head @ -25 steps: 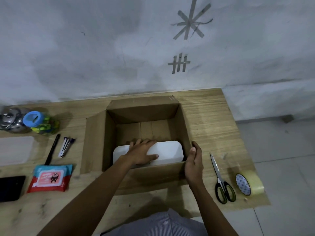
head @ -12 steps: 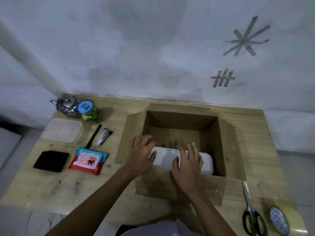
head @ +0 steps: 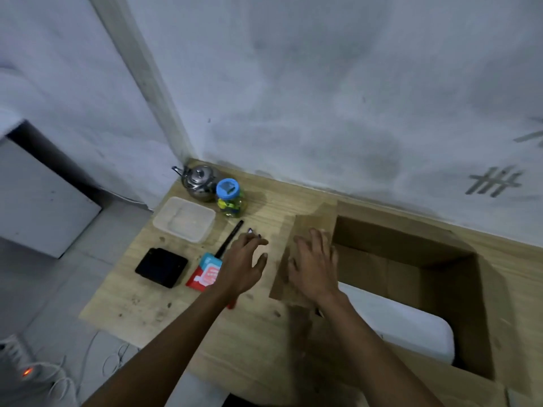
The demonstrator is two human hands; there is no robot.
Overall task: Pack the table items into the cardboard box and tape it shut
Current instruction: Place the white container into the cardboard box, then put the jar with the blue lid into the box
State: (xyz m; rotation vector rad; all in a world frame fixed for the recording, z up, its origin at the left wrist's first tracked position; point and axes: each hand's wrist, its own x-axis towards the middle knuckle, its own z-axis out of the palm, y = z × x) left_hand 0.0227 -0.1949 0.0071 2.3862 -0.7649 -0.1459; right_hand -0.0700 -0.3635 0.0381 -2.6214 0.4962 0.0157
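Pale wooden tabletop (head: pixel 249 342) meets a grey plastered wall (head: pixel 293 98) at its far edge. We locate the open brown cardboard box (head: pixel 396 242) on the right part of the table, with its flaps folded outward. A white rounded rectangular container (head: pixel 417 327) lies inside it against the near wall.

We note the left hand (head: pixel 241 268) above the table, fingers spread and loosely extended, holding nothing. It is over the red and blue wipes packet (head: pixel 205 273) and the near end of the black pen (head: pixel 230 237).

The right hand (head: pixel 314 268) is over the box's left flap, fingers spread. Blur prevents us from telling whether it touches the cardboard.

Left of the hands lie:
- a black square case (head: pixel 161 267)
- a clear plastic lidded tub (head: pixel 183 218)
- a blue-lidded jar (head: pixel 229 198)
- a steel kettle (head: pixel 199 182)
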